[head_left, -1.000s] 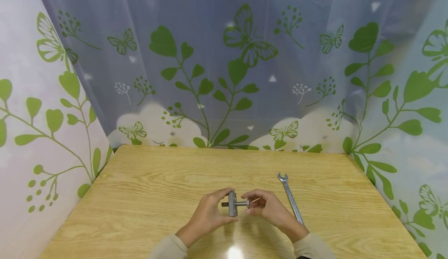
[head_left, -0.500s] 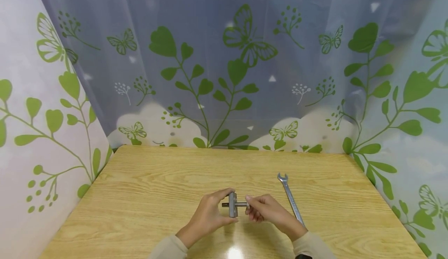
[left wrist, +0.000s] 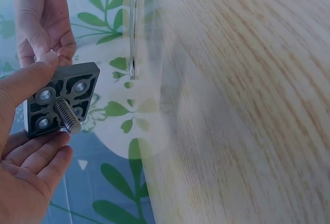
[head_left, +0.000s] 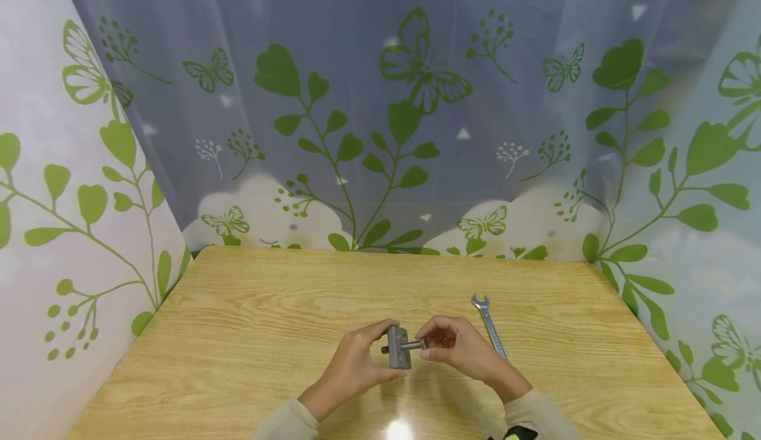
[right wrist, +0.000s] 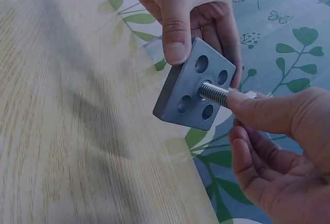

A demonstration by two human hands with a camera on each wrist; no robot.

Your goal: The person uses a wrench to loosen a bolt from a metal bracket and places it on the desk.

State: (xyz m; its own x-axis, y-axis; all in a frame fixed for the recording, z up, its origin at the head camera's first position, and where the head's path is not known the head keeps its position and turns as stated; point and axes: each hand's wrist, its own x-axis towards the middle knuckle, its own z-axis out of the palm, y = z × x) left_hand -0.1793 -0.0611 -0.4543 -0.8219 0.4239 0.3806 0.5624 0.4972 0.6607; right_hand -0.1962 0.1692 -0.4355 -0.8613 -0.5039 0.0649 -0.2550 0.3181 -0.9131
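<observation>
My left hand (head_left: 355, 359) grips a square grey metal plate (right wrist: 180, 94) by opposite edges, thumb on one and fingers on the other. Four-cornered, the plate has a hole near each corner and a ribbed back, seen in the left wrist view. A threaded bolt (right wrist: 215, 94) passes through its centre, and the bolt's threaded end (left wrist: 69, 121) sticks out of the ribbed side. At the head end, my right hand (head_left: 460, 351) pinches the bolt between thumb and fingers, partly hiding the head. Both hands hold the pieces over the table.
An open-ended wrench (head_left: 490, 328) lies on the wood-grain table (head_left: 267, 294), right of my right hand, which hides its lower end. A curtain (head_left: 357, 162) with green leaves and butterflies stands behind the table and along both sides.
My right hand has shifted its fingers on the bolt head, lowering its thumb and raising its knuckles. The plate has turned slightly, showing more of its right face. The wrench has stayed put.
</observation>
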